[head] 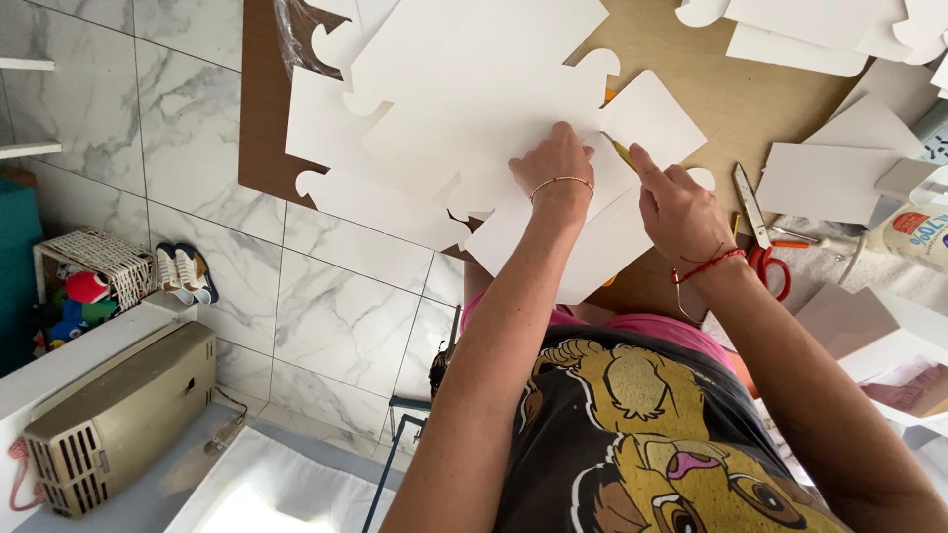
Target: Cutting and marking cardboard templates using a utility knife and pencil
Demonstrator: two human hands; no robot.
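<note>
My left hand (555, 161) presses flat on a stack of white die-cut cardboard sheets (464, 89) lying on a brown wooden table (726, 99). Its fingers are spread on the top sheet. My right hand (676, 202) is just to the right of it and grips a thin yellow pencil-like tool (621, 151), whose tip touches the white sheet between the two hands. A thin bracelet circles my left wrist and a red string my right wrist.
Red-handled scissors (762, 237) lie right of my right hand. More white card pieces (829, 178) and a glue bottle (913, 235) sit at the right. A marble-tiled floor (197, 118), a wicker basket of toys (94, 262) and a beige heater (118, 424) are on the left.
</note>
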